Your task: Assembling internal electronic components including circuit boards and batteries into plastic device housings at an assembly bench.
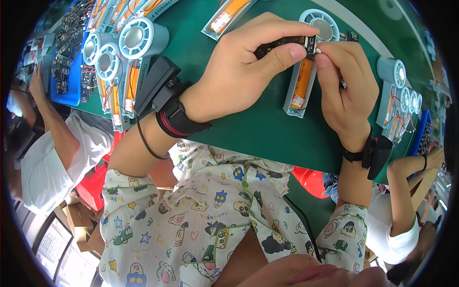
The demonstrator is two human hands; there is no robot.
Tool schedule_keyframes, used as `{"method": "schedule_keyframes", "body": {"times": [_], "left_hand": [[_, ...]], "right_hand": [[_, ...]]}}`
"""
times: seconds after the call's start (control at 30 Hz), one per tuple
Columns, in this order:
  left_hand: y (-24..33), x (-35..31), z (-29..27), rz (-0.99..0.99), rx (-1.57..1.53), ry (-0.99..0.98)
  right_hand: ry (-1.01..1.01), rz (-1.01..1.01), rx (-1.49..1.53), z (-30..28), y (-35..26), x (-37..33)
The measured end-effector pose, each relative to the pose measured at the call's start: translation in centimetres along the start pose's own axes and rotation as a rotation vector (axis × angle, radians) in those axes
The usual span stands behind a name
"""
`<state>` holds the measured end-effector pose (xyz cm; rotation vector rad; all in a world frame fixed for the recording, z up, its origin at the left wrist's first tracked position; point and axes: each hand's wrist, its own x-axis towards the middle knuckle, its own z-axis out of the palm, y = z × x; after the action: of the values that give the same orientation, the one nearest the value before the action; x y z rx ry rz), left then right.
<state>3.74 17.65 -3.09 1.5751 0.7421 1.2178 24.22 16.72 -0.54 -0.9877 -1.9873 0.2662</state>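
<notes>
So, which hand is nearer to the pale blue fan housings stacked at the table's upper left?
Left. The left hand is just right of the fan housings; the right hand is farther right, beyond it.

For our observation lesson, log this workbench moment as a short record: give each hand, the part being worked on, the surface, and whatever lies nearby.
left hand: grips a dark circuit board by its end
right hand: fingertips pinch at the board's end
part below: grey holder with an orange cell, flat on the table
surface: green table
nearby left: round pale-blue fan housings; blue tray of boards
others: people seated at either side
</notes>
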Motion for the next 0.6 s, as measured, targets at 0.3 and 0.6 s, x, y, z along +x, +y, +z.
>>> {"method": "schedule_keyframes", "body": {"times": [0.3,0.6], "left_hand": [[-3.3,3.1,-2.0,0.780,0.249,-0.257],[-3.4,3.2,-2.2,0.811,0.277,-0.273]], "right_hand": [[-0.040,-0.016,0.019,-0.7,0.1,0.5],[-0.059,-0.007,-0.003,-0.6,-0.2,0.3]]}}
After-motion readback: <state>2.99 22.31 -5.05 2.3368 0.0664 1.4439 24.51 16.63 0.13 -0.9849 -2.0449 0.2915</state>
